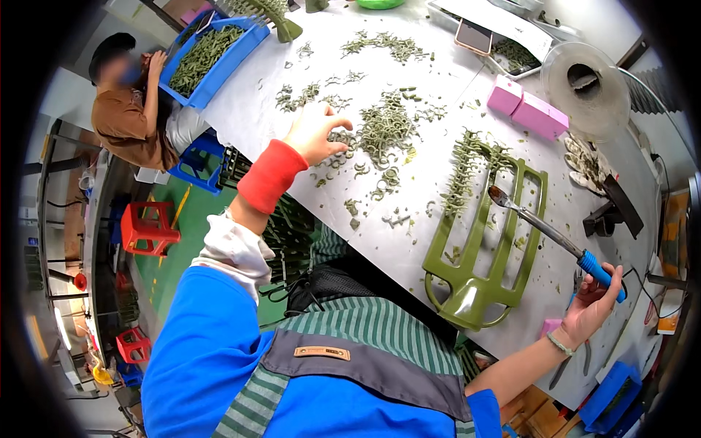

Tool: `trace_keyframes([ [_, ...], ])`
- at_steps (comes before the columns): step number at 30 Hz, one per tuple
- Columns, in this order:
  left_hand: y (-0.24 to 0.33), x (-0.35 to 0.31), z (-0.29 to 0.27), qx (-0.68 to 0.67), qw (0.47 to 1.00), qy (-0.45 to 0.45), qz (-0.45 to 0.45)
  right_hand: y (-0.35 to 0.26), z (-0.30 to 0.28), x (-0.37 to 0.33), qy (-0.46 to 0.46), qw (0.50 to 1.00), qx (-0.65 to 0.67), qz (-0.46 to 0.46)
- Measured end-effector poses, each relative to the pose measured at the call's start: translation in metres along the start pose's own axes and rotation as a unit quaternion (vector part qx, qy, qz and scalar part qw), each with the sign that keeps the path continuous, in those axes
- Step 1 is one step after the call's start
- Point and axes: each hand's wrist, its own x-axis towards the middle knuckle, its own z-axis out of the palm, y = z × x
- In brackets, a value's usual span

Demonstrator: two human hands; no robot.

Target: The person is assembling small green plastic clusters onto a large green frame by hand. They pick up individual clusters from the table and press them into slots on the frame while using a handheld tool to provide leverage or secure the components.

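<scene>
My left hand, with a red band at the wrist, reaches over the table beside a loose pile of small curved green pieces. Its thumb and forefinger are apart, close to a few of these pieces. My right hand is closed round the blue handle of a tool with a metal shaft and a brown, spoon-shaped tip. That tip hangs over an olive-green slotted plastic frame lying at the table's near edge. Small green pieces line the frame's far left bar in a dense row.
Pink blocks, a round clear cover with a duct, gloves and a dark metal stand occupy the right side. A phone lies at the back. At far left, a person sits by a blue crate of green pieces.
</scene>
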Motion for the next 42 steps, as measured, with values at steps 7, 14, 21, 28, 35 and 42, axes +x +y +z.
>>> trace_keyframes([
  [7,-0.004,-0.005,0.018,-0.122,0.985,0.083,0.085,-0.004,-0.007,-0.003,0.007,1.000,-0.008,0.000],
  [14,0.090,0.003,-0.022,-0.349,0.933,0.058,0.075,-0.002,-0.005,-0.003,0.002,0.999,-0.030,-0.020],
  [21,0.180,0.045,0.010,-0.242,0.934,0.097,0.243,-0.001,0.003,-0.001,0.005,0.999,-0.041,-0.025],
  [28,0.198,0.074,0.041,-0.168,0.938,0.137,0.270,0.014,0.002,0.008,-0.026,0.999,-0.022,-0.014],
  [35,0.192,0.078,0.048,-0.162,0.940,0.135,0.268,0.016,0.010,0.005,-0.028,0.999,-0.023,-0.025],
  [42,0.191,0.073,0.030,-0.199,0.929,0.106,0.293,-0.005,-0.014,0.002,0.019,0.999,-0.035,-0.017],
])
